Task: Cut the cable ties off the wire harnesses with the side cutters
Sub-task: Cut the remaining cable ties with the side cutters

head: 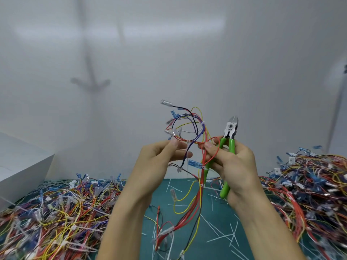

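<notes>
The wire harness [189, 128] is held in the air above the table [187, 194], stretched between both hands. The left hand [159, 156] pinches the harness at its left end between thumb and fingertips. The right hand [231, 162] is at the right end of the harness. Its palm and lower fingers are wrapped around the green handles of the side cutters [230, 139], and its thumb and forefinger pinch a red loop of the harness.

Key relation: the section of harness between the two pinch points runs roughly level, left to right. The long axis of the side cutters stands nearly upright at the right edge of the harness, with the head pointing up and away from the harness. The cutting edges are therefore not on any tie.

A white cable tie [203, 125] sits on the upper right part of the harness, just beside the cutter head. A second tie [188, 141] sits on the level section. The right hand is the nearer hand to both. To engage, the head probably has to tilt leftward toward the harness. Whether the jaws are parted cannot be determined.

Below the harness, cut tie offcuts [221, 239] lie on the table.
</notes>
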